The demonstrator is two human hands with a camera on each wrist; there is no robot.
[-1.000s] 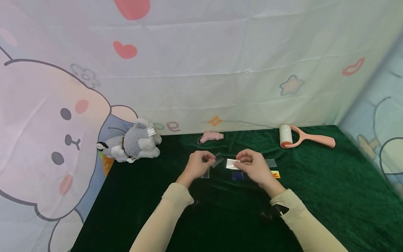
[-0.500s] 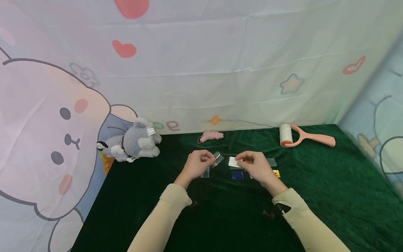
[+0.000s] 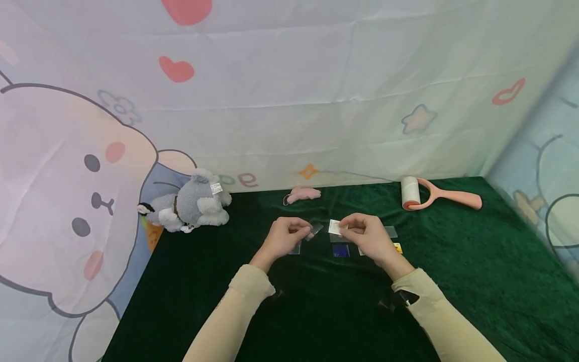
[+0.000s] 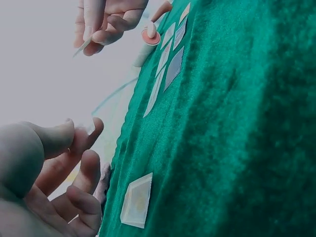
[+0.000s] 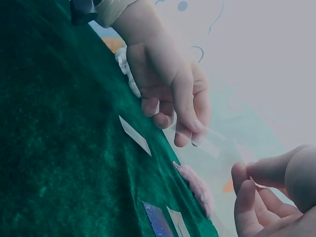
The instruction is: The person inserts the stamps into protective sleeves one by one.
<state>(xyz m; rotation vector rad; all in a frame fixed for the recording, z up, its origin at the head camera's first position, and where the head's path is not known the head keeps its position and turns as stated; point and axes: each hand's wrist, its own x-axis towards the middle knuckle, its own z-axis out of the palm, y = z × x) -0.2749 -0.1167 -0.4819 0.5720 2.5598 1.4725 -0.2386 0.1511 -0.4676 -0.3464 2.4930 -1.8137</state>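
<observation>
My left hand [image 3: 281, 241] pinches a small clear plastic sleeve [image 3: 315, 230] between thumb and forefinger, above the green cloth. Facing it across a small gap, my right hand [image 3: 367, 240] holds a small white stamp [image 3: 334, 227] by its edge, the other fingers loosely bent. In the right wrist view the see-through sleeve [image 5: 211, 143] reaches toward the right fingertips. A dark blue stamp [image 3: 341, 250] with a toothed edge lies on the cloth below, beside another clear sleeve [image 3: 339, 239]. One more sleeve [image 4: 137, 201] lies under my left hand.
Behind my right hand lie a greyish sleeve [image 3: 391, 232] and a yellow stamp [image 3: 398, 248]. Along the back edge are a grey plush toy [image 3: 194, 203], a small pink toy [image 3: 304, 194] and a lint roller [image 3: 410, 193] with a pink handle. A printed curtain [image 3: 289, 100] hangs behind.
The white stamp in my right hand has shifted slightly right and tilted. The sleeve in my left hand has turned a little. Both hands stay nearly in place.
</observation>
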